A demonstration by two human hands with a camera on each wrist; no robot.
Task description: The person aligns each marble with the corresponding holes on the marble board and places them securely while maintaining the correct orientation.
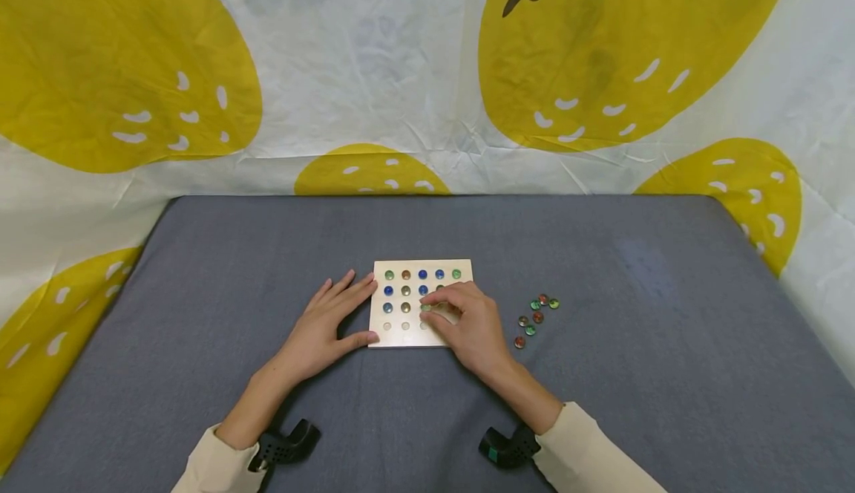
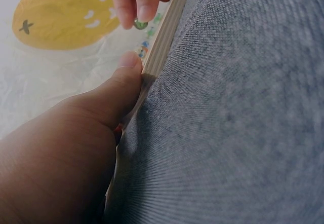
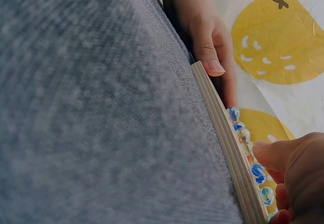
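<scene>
Marbles fill part of a pale wooden board (image 1: 407,335) that lies flat near the middle of a grey cloth-covered counter (image 1: 601,404). The board (image 2: 163,34) has rows of shallow dimples: blue, green and brownish marbles sit in the far rows, while the dimples of the near row show bare. The right hand (image 1: 467,322) rests over the board's right half, its fingertips (image 2: 144,11) pinching a green marble (image 2: 140,24) just above the wood; in the right wrist view the thumb (image 3: 276,155) hovers beside the line of seated marbles (image 3: 246,145). The left hand (image 1: 327,322) lies flat on the cloth with fingers spread and straight, its thumb (image 2: 124,77) pressed against the board's near left corner and its fingertips touching the left edge. It holds nothing. To the right of the board, apart from it, a loose cluster of marbles (image 1: 536,318) in green and red lies on the cloth. Cream sleeves (image 1: 601,448) cover both forearms, each with a black wrist mount (image 1: 287,445). Behind and around the counter hangs a crinkled white sheet (image 1: 374,55) printed with large yellow fruit shapes (image 1: 113,70).
</scene>
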